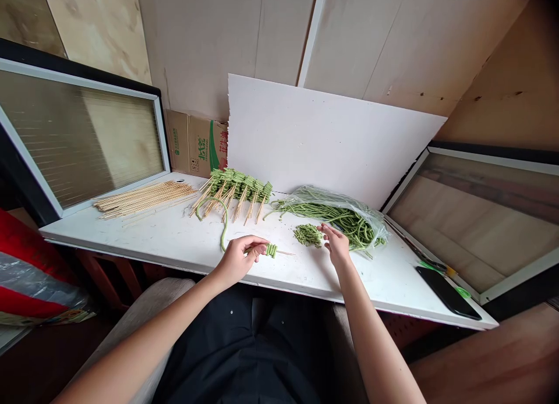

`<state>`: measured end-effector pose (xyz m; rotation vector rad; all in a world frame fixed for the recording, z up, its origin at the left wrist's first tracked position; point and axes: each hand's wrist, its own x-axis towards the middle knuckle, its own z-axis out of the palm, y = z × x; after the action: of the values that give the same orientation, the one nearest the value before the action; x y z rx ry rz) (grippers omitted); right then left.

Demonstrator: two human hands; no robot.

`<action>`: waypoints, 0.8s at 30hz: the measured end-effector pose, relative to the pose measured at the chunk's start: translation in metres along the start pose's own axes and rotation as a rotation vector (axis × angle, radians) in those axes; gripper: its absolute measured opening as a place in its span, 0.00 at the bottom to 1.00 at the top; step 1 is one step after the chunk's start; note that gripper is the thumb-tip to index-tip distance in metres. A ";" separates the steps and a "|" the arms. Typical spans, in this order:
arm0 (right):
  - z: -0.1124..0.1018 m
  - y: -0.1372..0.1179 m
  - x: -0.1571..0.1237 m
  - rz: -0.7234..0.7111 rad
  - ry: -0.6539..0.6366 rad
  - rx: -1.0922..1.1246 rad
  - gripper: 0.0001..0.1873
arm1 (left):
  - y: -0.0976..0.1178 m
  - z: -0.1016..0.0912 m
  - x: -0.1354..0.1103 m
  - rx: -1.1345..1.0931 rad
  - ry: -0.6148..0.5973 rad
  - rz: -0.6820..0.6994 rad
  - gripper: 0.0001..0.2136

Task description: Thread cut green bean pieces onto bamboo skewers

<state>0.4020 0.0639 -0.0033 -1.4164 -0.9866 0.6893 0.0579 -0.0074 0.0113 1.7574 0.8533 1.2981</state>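
Note:
My left hand (244, 255) is closed on a bamboo skewer (286, 252). Several folds of green long bean (271, 251) are threaded on it, close to my fingertips. A long loose bean (225, 220) curves from that hand across the tabletop to the left. Over the right side of a small heap of short bean pieces (307, 235), my right hand (335, 241) reaches with its fingers stretched and apart. I see nothing held in it. Behind, finished bean skewers (238, 185) lie stacked, their bare sticks pointing toward me.
Bare skewers (144, 199) lie in a bundle at the left. An opened plastic bag of long beans (345, 215) is at the right, beyond my right hand. A black phone (448, 291) lies near the right edge of the white table (301, 279). A cardboard box (192, 142) stands behind.

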 end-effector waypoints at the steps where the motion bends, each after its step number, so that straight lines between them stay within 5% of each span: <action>1: -0.001 -0.003 0.000 -0.001 -0.008 0.001 0.32 | 0.000 -0.001 0.000 0.024 0.009 0.021 0.15; 7: 0.012 -0.033 -0.018 -0.077 -0.126 0.030 0.34 | 0.003 -0.004 0.003 0.133 0.006 0.167 0.15; 14: 0.057 -0.086 -0.093 -0.371 -0.806 -0.081 0.27 | -0.002 0.001 0.003 0.022 0.065 0.085 0.15; 19: 0.069 -0.094 -0.119 -0.657 -0.743 -0.224 0.17 | 0.003 -0.001 0.004 -0.019 0.037 0.033 0.18; 24: 0.063 -0.093 -0.112 -0.735 -0.671 -0.227 0.17 | 0.004 -0.009 0.007 0.140 0.022 0.097 0.10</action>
<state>0.2796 -0.0114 0.0648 -0.8825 -2.0271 0.4969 0.0511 -0.0017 0.0193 1.9176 0.8994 1.3514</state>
